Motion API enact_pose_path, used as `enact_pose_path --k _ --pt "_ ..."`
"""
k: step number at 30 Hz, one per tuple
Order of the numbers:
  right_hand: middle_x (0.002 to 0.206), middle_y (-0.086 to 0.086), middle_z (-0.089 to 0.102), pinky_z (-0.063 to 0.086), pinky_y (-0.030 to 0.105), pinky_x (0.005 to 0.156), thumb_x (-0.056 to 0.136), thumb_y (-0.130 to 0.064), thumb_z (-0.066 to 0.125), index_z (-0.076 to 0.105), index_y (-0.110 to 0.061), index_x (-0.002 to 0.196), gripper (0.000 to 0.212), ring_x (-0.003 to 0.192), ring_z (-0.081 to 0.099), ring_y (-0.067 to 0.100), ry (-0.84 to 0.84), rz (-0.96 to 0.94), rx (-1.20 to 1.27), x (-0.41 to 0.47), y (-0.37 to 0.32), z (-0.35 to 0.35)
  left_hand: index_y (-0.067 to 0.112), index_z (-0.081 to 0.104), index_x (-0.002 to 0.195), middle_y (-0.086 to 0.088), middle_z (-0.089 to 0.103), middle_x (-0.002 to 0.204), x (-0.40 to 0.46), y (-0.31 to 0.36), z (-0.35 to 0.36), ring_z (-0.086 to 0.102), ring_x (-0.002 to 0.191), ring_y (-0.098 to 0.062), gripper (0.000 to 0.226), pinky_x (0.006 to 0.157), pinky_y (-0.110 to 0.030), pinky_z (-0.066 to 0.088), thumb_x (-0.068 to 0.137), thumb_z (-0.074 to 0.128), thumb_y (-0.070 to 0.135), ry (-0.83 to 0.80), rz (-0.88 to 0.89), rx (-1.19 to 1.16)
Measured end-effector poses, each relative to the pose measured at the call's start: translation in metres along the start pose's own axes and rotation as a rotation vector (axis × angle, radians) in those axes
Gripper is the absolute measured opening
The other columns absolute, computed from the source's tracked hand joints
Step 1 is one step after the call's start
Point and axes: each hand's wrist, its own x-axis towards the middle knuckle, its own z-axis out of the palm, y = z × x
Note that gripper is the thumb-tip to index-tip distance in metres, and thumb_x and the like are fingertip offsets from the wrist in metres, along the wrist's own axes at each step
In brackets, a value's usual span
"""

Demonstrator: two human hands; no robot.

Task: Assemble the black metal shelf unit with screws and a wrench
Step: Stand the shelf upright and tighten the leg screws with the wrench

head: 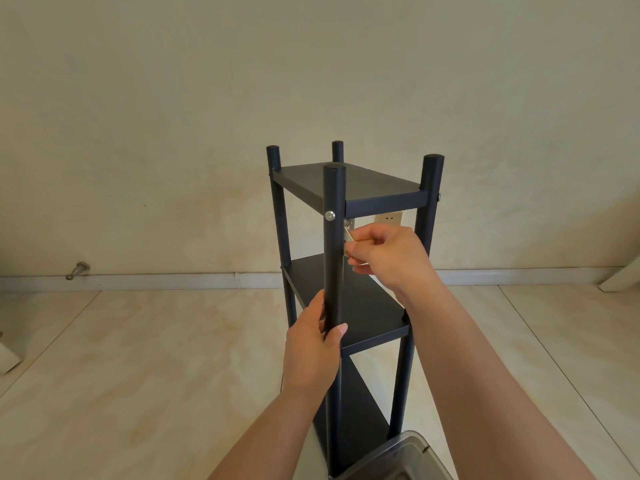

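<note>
The black metal shelf unit [360, 185] stands upright on the floor with three shelves between four round posts. My left hand [317, 344] grips the near post below the middle shelf's level. A silver screw head [330, 215] shows on that post just under the top shelf. My right hand [384, 254] pinches a small silver wrench [347, 233] right behind the post, its tip up at the joint beneath the top shelf. Most of the wrench is hidden by my fingers.
A clear plastic container [398, 459] sits at the foot of the shelf, bottom right. A metal door stop [78, 270] sticks out of the wall base at left. A wall socket [389, 218] shows behind the shelf. Pale tiled floor lies around.
</note>
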Motion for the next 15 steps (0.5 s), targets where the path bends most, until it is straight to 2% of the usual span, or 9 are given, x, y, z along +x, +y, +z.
enact_pose_path --k 3,6,10,15 --pt "0.080 -0.009 0.059 0.051 0.015 0.064 0.091 -0.016 0.060 0.062 -0.020 0.096 0.006 0.074 0.060 0.009 0.057 0.008 0.002 0.0003 0.0039 0.0040 0.029 0.043 0.138 0.009 0.059 0.124 0.0006 -0.0007 -0.0008 0.059 0.115 -0.018 0.054 0.094 -0.042 0.050 0.089 0.064 0.021 0.004 0.002 -0.019" --pt "0.088 -0.006 0.059 0.056 0.028 0.082 0.094 -0.018 0.056 0.068 -0.015 0.107 0.019 0.075 0.057 0.010 0.205 -0.037 -0.036 0.0037 0.0084 0.0066 0.029 0.043 0.138 0.008 0.059 0.126 0.0013 -0.0024 -0.0011 0.059 0.115 -0.018 0.054 0.094 -0.041 0.050 0.089 0.064 0.021 0.008 0.009 -0.021" --pt "0.090 -0.007 0.056 0.053 0.028 0.086 0.095 -0.018 0.054 0.066 -0.012 0.115 0.024 0.081 0.057 0.013 0.266 -0.053 -0.013 0.0041 0.0054 0.0064 0.030 0.044 0.137 0.010 0.060 0.121 0.0014 -0.0038 -0.0012 0.060 0.113 -0.017 0.053 0.093 -0.039 0.051 0.088 0.064 0.022 0.001 0.015 -0.023" --pt "0.081 -0.008 0.056 0.051 0.032 0.093 0.096 -0.019 0.052 0.068 -0.015 0.104 0.018 0.087 0.058 0.014 0.258 -0.047 -0.013 0.0019 0.0007 0.0064 0.030 0.044 0.135 0.017 0.057 0.113 0.0018 -0.0040 -0.0022 0.061 0.112 -0.017 0.051 0.093 -0.040 0.051 0.088 0.064 0.022 -0.002 0.019 -0.022"
